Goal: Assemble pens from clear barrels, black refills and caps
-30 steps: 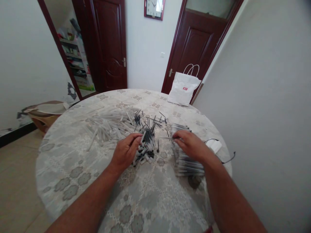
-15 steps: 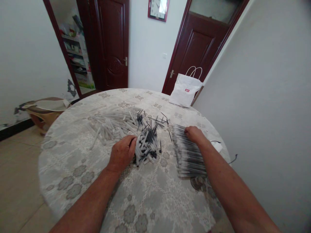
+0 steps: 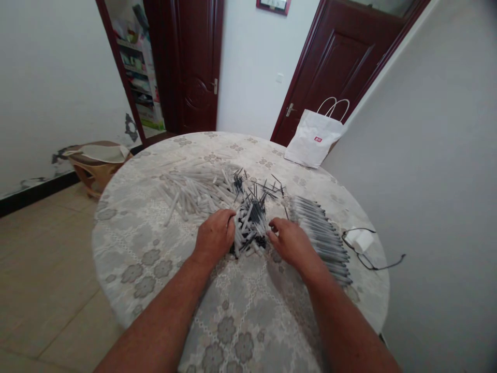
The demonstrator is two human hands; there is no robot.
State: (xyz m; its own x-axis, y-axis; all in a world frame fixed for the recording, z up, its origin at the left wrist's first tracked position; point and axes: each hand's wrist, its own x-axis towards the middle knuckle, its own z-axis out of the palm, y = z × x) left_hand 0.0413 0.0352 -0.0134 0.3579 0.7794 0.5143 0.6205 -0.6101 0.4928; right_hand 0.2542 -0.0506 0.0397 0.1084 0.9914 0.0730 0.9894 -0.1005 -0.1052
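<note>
A heap of pen parts (image 3: 245,228), white tubes mixed with black pieces and thin dark sticks, lies mid-table. My left hand (image 3: 215,233) is at the heap's left edge, its fingers curled in and partly hidden; what they hold, if anything, I cannot make out. On the other side, my right hand (image 3: 291,241) reaches toward the heap with thumb and forefinger a little apart and nothing visible between them. Beyond my right hand lies a row of pens (image 3: 322,233), grey-white with dark ends, side by side. White tubes (image 3: 194,191) are spread behind my left hand.
The round table (image 3: 155,311) wears a flowered cloth. Loose dark sticks (image 3: 272,186) lie behind the heap. Eyeglasses (image 3: 365,261) and a white wad (image 3: 360,239) rest at the right edge. A white paper bag (image 3: 312,140) stands at the back; a stool (image 3: 97,166) is at left.
My right hand has left the row of pens and moved left to the heap. My left hand stays beside the heap. The whole view has shifted, showing the eyeglasses more fully.
</note>
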